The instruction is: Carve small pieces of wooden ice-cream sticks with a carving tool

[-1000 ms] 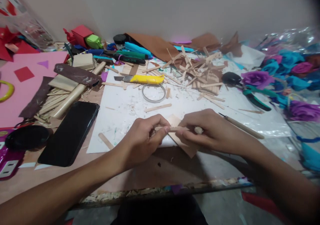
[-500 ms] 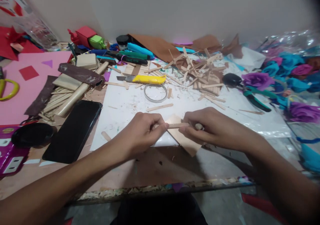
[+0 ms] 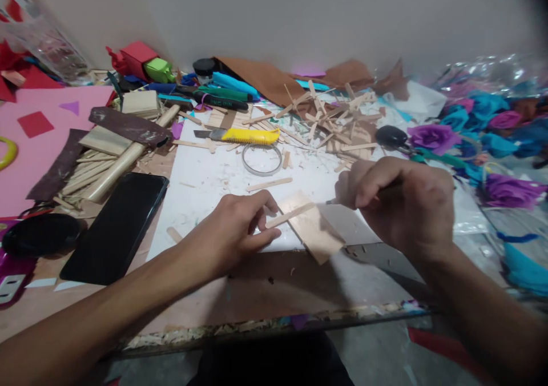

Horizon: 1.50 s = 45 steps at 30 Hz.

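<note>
My left hand (image 3: pixel 242 223) pinches a short wooden craft stick (image 3: pixel 293 214) by its left end. The stick points right, over a thin rectangular wooden piece (image 3: pixel 319 234) that lies across the front edge of the white sheet (image 3: pixel 205 186). Raised to the right of them, my right hand (image 3: pixel 398 203) is curled closed and smeared by motion. A small greyish tip shows at its fingers; what it belongs to cannot be made out. Behind my hands, another craft stick (image 3: pixel 269 184) lies flat near a ring of grey tape (image 3: pixel 262 159) and a yellow box cutter (image 3: pixel 250 136) with its blade out.
Craft sticks (image 3: pixel 317 112) are heaped at the back. On the left lie a black phone (image 3: pixel 115 226), a black round lid (image 3: pixel 40 233) and wooden pieces (image 3: pixel 92 175). Pliers (image 3: pixel 440 157) and paper flowers (image 3: pixel 432 137) sit at the right. The table edge (image 3: pixel 205 336) runs along the front.
My right hand has let go of the craft stick and moved up and right. My left hand still holds the stick, now tilted up to the right. The view has shifted slightly.
</note>
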Each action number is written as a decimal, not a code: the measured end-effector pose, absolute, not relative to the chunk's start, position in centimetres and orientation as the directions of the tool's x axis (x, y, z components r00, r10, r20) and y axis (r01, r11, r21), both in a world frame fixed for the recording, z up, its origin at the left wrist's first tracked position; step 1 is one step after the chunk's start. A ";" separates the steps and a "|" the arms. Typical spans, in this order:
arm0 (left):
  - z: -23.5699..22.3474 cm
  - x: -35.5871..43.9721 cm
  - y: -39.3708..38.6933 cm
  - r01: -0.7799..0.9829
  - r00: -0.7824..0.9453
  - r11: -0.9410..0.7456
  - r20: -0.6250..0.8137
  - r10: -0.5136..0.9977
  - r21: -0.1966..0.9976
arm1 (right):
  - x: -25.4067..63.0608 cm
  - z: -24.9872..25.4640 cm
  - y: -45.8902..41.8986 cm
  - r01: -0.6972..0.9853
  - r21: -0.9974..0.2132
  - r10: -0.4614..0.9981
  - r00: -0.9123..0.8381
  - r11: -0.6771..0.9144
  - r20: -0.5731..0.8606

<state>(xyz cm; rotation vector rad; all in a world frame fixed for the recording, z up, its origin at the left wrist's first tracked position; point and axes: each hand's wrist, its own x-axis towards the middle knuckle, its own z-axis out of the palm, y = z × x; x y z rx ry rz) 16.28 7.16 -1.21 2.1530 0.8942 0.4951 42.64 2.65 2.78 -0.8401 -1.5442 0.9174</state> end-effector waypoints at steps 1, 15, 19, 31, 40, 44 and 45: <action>-1.3 16.3 7.2 0.428 0.690 -0.513 0.097 0.717 0.744 | 42.4 2.8 2.9 -0.078 -0.890 0.876 -0.162 0.449 0.455; -2.6 17.2 6.6 0.247 0.756 -0.772 0.382 0.532 0.586 | 40.8 2.1 2.9 -0.377 -0.886 0.875 -0.291 0.268 0.388; -2.5 17.2 6.2 0.236 0.786 -0.759 0.340 0.517 0.607 | 41.5 2.6 3.1 -0.353 -0.917 0.852 -0.406 0.187 0.330; -3.1 17.6 5.2 0.272 0.768 -0.755 0.338 0.544 0.597 | 40.8 2.8 1.6 -0.389 -0.910 0.900 -0.332 0.142 0.282; -2.7 18.1 5.2 0.266 0.738 -0.739 0.362 0.570 0.619 | 40.6 2.1 0.6 -0.254 -0.926 0.793 -0.482 0.280 0.373; -2.5 18.2 5.3 0.282 0.696 -0.707 0.369 0.616 0.649 | 40.4 2.2 -0.3 -0.244 -0.909 0.801 -0.433 0.337 0.413; -2.4 18.2 5.3 0.296 0.696 -0.700 0.355 0.624 0.650 | 40.5 2.2 -0.5 -0.217 -0.923 0.822 -0.424 0.317 0.382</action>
